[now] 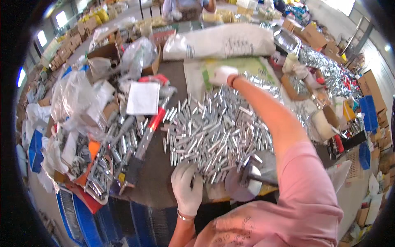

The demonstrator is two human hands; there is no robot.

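Observation:
A broad pile of short silver metal pins point(214, 136) covers the middle of the table point(153, 181). My left hand point(187, 189), in a white glove, rests at the pile's near edge. Its fingers are loosely bent with the thumb apart, and nothing shows in them. Across the pile stretches my right arm. The gloved right hand point(224, 75) is over a green and white sack point(197, 78) lying flat at the far side; blur hides its fingers. A round grey disc point(242, 184) with a dark rod stands at the near right of the pins.
On the left are plastic bags point(74, 99), a white card point(143, 98) and a red-and-grey tool point(150, 133). A full white sack point(220, 41) lies across the back. Cartons and a cup-like container point(325, 121) crowd the right. Another person point(185, 9) is beyond the table.

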